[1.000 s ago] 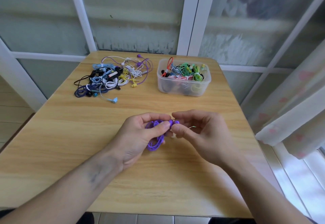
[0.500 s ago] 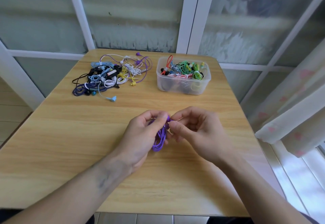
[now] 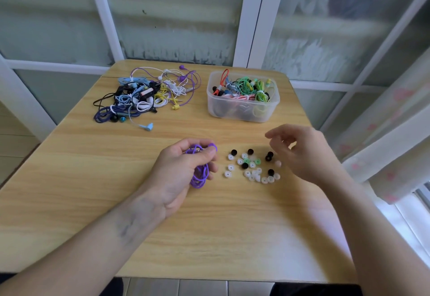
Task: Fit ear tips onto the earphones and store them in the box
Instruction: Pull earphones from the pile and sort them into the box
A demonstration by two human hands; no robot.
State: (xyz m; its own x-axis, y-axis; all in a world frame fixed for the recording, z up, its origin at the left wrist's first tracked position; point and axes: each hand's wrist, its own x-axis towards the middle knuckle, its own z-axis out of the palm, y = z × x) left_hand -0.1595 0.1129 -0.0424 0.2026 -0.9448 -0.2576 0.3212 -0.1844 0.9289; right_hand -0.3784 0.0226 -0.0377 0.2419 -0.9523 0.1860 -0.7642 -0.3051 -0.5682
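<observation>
Gripping 1 purple earphone coil (image 3: 199, 174) w/ left hand (image 3: 183, 170) | right hand (image 3: 300, 153) loose, empty | 1 box (image 3: 242, 112)

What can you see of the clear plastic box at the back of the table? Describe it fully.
The clear, lidless plastic box is rectangular with rounded corners and a thick rim. It stands upright on the light wooden table, near the far right edge, beside a loose pile of tangled earphones. Coiled green, red, white and blue earphones fill it. Neither hand touches it.

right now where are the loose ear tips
In the head view, the ear tips lie on the table, between the left hand and right hand.
</observation>
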